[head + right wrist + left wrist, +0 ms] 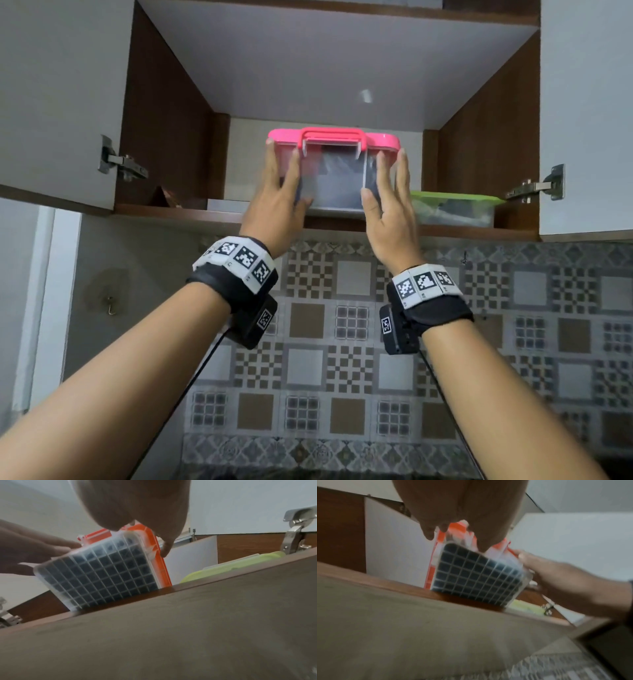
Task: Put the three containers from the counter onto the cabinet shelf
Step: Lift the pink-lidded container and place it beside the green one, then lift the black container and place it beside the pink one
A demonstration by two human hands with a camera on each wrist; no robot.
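A clear container (pixel 339 174) with a pink lid and handle sits tilted at the front edge of the cabinet shelf (pixel 178 213). Its gridded bottom (pixel 479 577) (pixel 102 577) shows in both wrist views, with the far edge resting on the shelf. My left hand (pixel 281 192) presses its left side with straight fingers, thumb across the front. My right hand (pixel 390 198) presses the right side the same way. A green-lidded container (pixel 455 205) (pixel 231 566) stands on the shelf just to the right. No third container is in view.
Both white cabinet doors (pixel 58 102) (pixel 585 116) stand open, with metal hinges (pixel 120 161) (pixel 537 186) on their inner faces. A small brown object (pixel 164 198) sits at the shelf's left. A patterned tile wall (pixel 342 329) runs below the cabinet. A hook (pixel 110 306) hangs at lower left.
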